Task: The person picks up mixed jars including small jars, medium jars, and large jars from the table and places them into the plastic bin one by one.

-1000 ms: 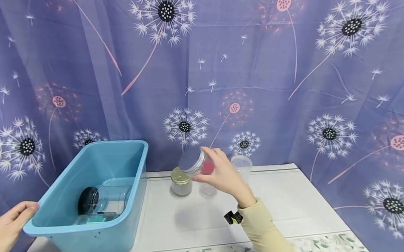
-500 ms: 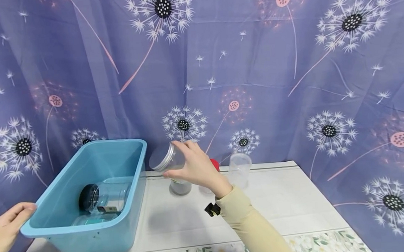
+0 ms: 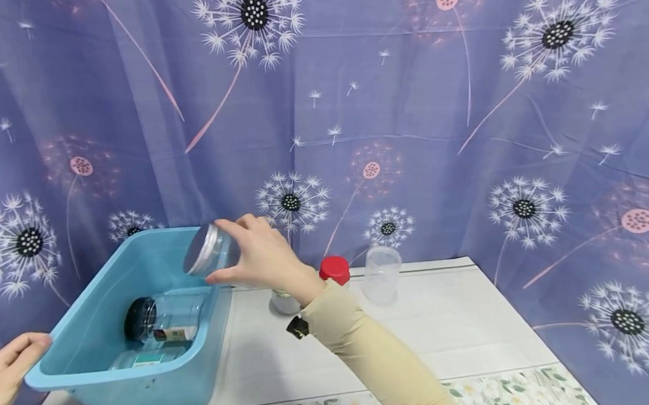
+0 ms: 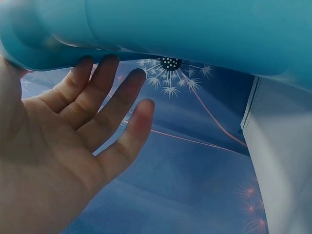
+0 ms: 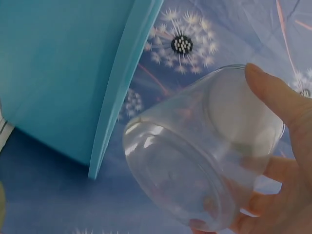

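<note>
My right hand (image 3: 263, 256) grips a clear jar (image 3: 206, 252) with a silvery lid, tilted with the lid toward the left, at the right rim of the blue plastic tub (image 3: 120, 377). In the right wrist view, the thumb and fingers wrap the jar's sides and its see-through base (image 5: 170, 175) faces the camera. My left hand (image 3: 12, 373) holds the tub's near-left corner. From the left wrist, loosely bent fingers (image 4: 129, 90) show beneath that rim, the thumb hidden. Inside the tub lie a clear jar with a black lid (image 3: 140, 319) and a clear container with a teal label (image 3: 147, 360).
On the white tablecloth (image 3: 449, 319) stand a red-lidded jar (image 3: 334, 269) and a clear plastic container (image 3: 382, 276). Another jar (image 3: 283, 301) is partly hidden behind my right forearm. A purple dandelion curtain (image 3: 407, 98) hangs along the back.
My right hand has carried the silver-lidded jar leftward, from above the other jars to the tub's right rim. The red lid has come into full view. My left hand keeps its hold.
</note>
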`<state>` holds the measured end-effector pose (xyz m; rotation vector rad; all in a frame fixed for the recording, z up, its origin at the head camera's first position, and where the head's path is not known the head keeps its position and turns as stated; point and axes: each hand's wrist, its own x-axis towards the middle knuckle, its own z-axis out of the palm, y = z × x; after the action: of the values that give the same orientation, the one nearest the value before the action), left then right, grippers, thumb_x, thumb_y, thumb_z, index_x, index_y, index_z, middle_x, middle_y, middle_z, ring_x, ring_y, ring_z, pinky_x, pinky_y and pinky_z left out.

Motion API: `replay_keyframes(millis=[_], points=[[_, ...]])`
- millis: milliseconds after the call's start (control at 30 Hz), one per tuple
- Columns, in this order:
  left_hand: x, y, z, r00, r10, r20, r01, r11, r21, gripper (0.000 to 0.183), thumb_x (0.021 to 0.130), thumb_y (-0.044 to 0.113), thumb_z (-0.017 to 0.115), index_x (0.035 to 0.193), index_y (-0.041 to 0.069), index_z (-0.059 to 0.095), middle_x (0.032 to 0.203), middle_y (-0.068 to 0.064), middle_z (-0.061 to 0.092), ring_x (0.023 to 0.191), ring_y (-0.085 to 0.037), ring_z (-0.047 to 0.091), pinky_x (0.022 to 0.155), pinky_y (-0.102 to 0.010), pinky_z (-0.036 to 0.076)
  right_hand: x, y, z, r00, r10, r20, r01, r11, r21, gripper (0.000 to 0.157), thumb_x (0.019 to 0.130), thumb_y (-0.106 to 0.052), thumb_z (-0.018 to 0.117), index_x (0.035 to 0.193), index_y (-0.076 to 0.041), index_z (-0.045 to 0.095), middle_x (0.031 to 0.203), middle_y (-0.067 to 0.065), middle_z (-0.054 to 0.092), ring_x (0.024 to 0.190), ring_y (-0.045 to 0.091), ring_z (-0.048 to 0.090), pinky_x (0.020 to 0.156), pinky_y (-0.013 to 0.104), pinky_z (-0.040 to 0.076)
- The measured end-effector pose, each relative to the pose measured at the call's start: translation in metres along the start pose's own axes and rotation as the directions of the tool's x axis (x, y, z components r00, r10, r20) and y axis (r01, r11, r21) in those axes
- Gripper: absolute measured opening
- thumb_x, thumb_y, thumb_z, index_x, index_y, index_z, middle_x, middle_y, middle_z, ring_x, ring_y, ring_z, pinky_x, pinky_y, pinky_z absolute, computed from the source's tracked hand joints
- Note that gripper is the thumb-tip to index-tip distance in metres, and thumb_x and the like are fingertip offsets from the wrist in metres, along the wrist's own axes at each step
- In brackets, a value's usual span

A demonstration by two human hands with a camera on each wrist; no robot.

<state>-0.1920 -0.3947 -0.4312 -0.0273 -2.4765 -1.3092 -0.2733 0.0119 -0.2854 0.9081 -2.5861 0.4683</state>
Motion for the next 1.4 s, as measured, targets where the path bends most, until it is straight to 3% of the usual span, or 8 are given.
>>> replay_keyframes(millis=[333,500,667,900,1067,1167,1333,1400], points=[[0.002,-0.006,-0.001,1.0,-0.012,-0.017,0.013,0.997,0.075,0.019,0.105,0.018,0.045,0.094,0.019,0.061,0.075,0.015,0.058,0.071,0.006,0.05,0.058,-0.012,0.034,0.014,-0.047,0.022,0.997,-0.068,0.039,0.075,0.977,-0.2,0.095,0.071,-0.073,0.071,0.15,-0.034,0.037,0.116,-0.007,0.044,0.101,0.011,0.036,0.079,0.027,0.031],[-0.001,0.002,-0.001,1.0,0.006,-0.025,-0.006,1.0,0.028,0.028,0.104,0.014,0.045,0.089,0.033,0.059,0.073,0.015,0.057,0.067,0.003,0.052,0.059,-0.011,0.035,0.021,-0.066,0.032,0.993,-0.067,0.097,0.088,0.968,-0.235,0.094,0.072,-0.077,0.066,0.151,-0.038,0.033,0.12,-0.008,0.044,0.108,0.012,0.037,0.08,0.028,0.033],[0.0,0.005,-0.001,1.0,-0.019,-0.02,0.021,0.996,0.082,0.021,0.105,0.017,0.044,0.092,0.02,0.06,0.075,0.017,0.056,0.07,0.006,0.05,0.058,-0.012,0.034,0.03,-0.082,0.041,0.987,-0.028,0.161,0.064,0.972,-0.227,0.093,0.072,-0.08,0.062,0.151,-0.043,0.029,0.119,-0.011,0.041,0.101,0.009,0.034,0.073,0.026,0.031],[-0.002,0.015,0.002,1.0,-0.015,0.002,0.015,1.0,0.019,0.031,0.106,0.015,0.043,0.089,0.038,0.057,0.075,0.018,0.057,0.071,0.006,0.05,0.06,-0.011,0.033,0.039,-0.093,0.053,0.976,0.03,0.216,0.023,0.971,-0.236,0.093,0.07,-0.083,0.06,0.149,-0.048,0.027,0.12,-0.012,0.041,0.098,0.009,0.033,0.073,0.026,0.031],[0.0,0.015,0.004,1.0,-0.009,0.002,0.009,1.0,0.017,0.031,0.105,0.014,0.043,0.09,0.037,0.057,0.074,0.016,0.057,0.069,0.005,0.052,0.059,-0.011,0.034,0.042,-0.096,0.061,0.964,0.067,0.259,0.0,0.968,-0.251,0.093,0.069,-0.084,0.06,0.148,-0.05,0.026,0.124,-0.013,0.04,0.103,0.008,0.033,0.08,0.029,0.034],[0.004,-0.001,0.004,1.0,0.018,-0.009,-0.018,1.0,-0.01,0.028,0.105,0.012,0.044,0.091,0.032,0.059,0.074,0.015,0.058,0.067,0.002,0.053,0.059,-0.011,0.036,0.043,-0.1,0.065,0.957,0.08,0.28,-0.007,0.968,-0.25,0.093,0.069,-0.084,0.06,0.148,-0.051,0.026,0.125,-0.013,0.04,0.104,0.008,0.033,0.083,0.03,0.034],[0.018,-0.06,0.003,0.982,0.183,-0.051,-0.188,0.975,-0.12,0.035,0.103,0.001,0.044,0.096,0.031,0.06,0.075,0.016,0.063,0.064,0.002,0.059,0.062,-0.01,0.04,0.043,-0.106,0.073,0.941,0.101,0.324,-0.025,0.972,-0.233,0.094,0.066,-0.087,0.059,0.147,-0.052,0.025,0.128,-0.014,0.04,0.106,0.007,0.034,0.087,0.031,0.036],[0.019,-0.066,0.002,0.977,0.203,-0.058,-0.209,0.969,-0.131,0.037,0.102,-0.001,0.044,0.097,0.031,0.06,0.075,0.016,0.063,0.065,0.002,0.059,0.063,-0.01,0.041,0.042,-0.108,0.077,0.935,0.108,0.338,-0.032,0.974,-0.224,0.094,0.066,-0.087,0.06,0.147,-0.053,0.025,0.129,-0.015,0.039,0.109,0.007,0.034,0.088,0.032,0.036]])
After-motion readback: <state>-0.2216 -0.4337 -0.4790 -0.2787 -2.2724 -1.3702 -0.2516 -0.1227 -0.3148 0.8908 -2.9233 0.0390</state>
